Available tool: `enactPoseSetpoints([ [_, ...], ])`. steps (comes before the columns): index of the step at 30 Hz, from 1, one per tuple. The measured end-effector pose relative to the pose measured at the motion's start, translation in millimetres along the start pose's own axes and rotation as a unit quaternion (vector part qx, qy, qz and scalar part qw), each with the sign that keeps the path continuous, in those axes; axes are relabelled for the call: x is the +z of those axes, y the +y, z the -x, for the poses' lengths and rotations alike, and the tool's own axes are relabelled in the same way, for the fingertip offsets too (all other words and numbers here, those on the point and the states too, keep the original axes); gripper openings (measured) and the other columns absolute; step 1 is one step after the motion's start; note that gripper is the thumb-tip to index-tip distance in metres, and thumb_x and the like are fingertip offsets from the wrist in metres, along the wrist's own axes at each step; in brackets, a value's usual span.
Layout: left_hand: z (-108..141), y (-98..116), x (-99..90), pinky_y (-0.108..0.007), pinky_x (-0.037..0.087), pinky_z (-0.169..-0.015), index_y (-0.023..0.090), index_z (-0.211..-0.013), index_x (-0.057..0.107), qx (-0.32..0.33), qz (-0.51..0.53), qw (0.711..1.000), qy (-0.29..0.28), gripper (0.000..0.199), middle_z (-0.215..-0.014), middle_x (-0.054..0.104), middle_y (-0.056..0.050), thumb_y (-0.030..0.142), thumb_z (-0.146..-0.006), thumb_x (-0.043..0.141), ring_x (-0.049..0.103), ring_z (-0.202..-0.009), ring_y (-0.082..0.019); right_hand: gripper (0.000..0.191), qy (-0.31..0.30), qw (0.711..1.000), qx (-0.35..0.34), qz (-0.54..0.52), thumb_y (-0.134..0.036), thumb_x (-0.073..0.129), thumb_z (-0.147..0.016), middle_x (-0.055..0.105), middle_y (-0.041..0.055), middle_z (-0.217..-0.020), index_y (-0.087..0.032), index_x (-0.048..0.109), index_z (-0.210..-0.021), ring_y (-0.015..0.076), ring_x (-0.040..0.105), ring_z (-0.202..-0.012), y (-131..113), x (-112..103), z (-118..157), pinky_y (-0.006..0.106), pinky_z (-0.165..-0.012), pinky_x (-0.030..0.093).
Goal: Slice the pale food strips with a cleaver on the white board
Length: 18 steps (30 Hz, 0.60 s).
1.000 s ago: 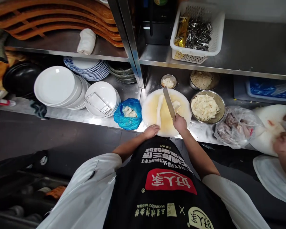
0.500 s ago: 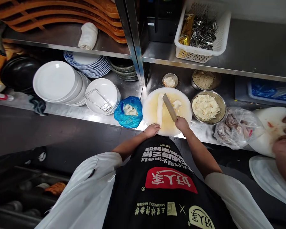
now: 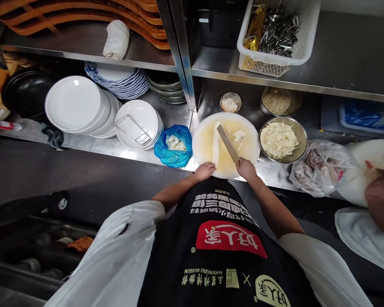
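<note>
A long, pale white strip of food (image 3: 216,143) lies lengthwise on the round white cutting board (image 3: 202,160). My left hand (image 3: 205,170) is at its near end, fingers pressed together on it. In my right hand (image 3: 246,169) is the handle of a cleaver (image 3: 228,143). Its blade slants away to the left, the tip against or just beside the strip's far end; I cannot tell which. Small white scraps (image 3: 239,135) lie right of the blade. Beside the board stands a metal bowl of pale slices (image 3: 279,140).
Left of the board are a blue plastic bag (image 3: 172,158) and stacked white plates (image 3: 73,102). A clear bag of meat (image 3: 321,168) sits at right, near another person's hand (image 3: 379,192). A metal shelf (image 3: 339,89) overhangs the counter's back.
The view has shifted slightly. The cleaver's tip has moved a little left, closer to the strip, and the scraps lie farther from the blade. At right, a dark blade now shows by the other person's hand.
</note>
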State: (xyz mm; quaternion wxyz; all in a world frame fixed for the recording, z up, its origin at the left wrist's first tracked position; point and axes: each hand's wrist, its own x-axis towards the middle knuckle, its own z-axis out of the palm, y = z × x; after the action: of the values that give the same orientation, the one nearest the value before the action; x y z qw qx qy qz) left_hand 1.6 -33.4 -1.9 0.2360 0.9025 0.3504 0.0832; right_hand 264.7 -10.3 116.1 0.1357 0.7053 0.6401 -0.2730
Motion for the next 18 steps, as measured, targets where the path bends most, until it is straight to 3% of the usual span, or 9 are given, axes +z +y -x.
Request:
enactPoseSetpoints([
  [2,0.1,1.0,-0.5,-0.035,0.05,-0.101,0.018,-0.111,0.074,-0.003,0.002,1.0,-0.002,0.026,-0.116,0.07,-0.008,0.02,-0.098,0.051,0.062,-0.109,-0.02,0.036,-0.021,1.0,0.001,0.006,-0.027,0.038,-0.101,0.073,0.0174,-0.107,-0.011,0.067,-0.115,0.0255,0.067,-0.099,2.6,1.8,3.6,0.029,-0.082,0.044],
  [6,0.5,2.0,0.6,-0.035,0.049,-0.102,0.018,-0.109,0.074,-0.012,0.005,1.0,-0.004,0.026,-0.117,0.07,-0.007,0.019,-0.098,0.051,0.061,-0.11,-0.019,0.039,0.006,1.0,-0.011,0.002,-0.029,0.035,-0.103,0.073,0.0161,-0.108,-0.012,0.066,-0.118,0.0246,0.067,-0.1,7.1,5.7,11.4,0.028,-0.082,0.044],
  [10,0.8,1.5,4.6,-0.035,0.05,-0.101,0.018,-0.109,0.075,-0.024,-0.004,1.0,-0.006,0.026,-0.117,0.069,-0.008,0.017,-0.096,0.052,0.061,-0.109,-0.02,0.036,-0.039,0.999,-0.009,0.012,-0.026,0.037,-0.102,0.073,0.016,-0.108,-0.012,0.068,-0.113,0.0242,0.067,-0.098,10.8,7.1,19.4,0.027,-0.079,0.044],
  [14,0.8,2.1,8.7,-0.035,0.05,-0.099,0.017,-0.106,0.075,-0.021,-0.014,1.0,-0.002,0.023,-0.115,0.069,-0.009,0.017,-0.095,0.055,0.06,-0.108,-0.021,0.037,-0.013,1.0,-0.018,0.012,-0.03,0.035,-0.104,0.073,0.0153,-0.105,-0.013,0.066,-0.116,0.0245,0.067,-0.098,14.1,8.4,30.1,0.028,-0.079,0.043],
  [18,0.9,3.0,13.2,-0.036,0.05,-0.099,0.017,-0.104,0.075,-0.028,-0.02,0.999,0.004,0.023,-0.113,0.068,-0.01,0.017,-0.094,0.055,0.06,-0.107,-0.021,0.034,-0.061,0.998,-0.009,0.023,-0.028,0.038,-0.103,0.073,0.0161,-0.105,-0.012,0.067,-0.114,0.0253,0.068,-0.097,16.3,11.4,40.3,0.028,-0.078,0.043],
])
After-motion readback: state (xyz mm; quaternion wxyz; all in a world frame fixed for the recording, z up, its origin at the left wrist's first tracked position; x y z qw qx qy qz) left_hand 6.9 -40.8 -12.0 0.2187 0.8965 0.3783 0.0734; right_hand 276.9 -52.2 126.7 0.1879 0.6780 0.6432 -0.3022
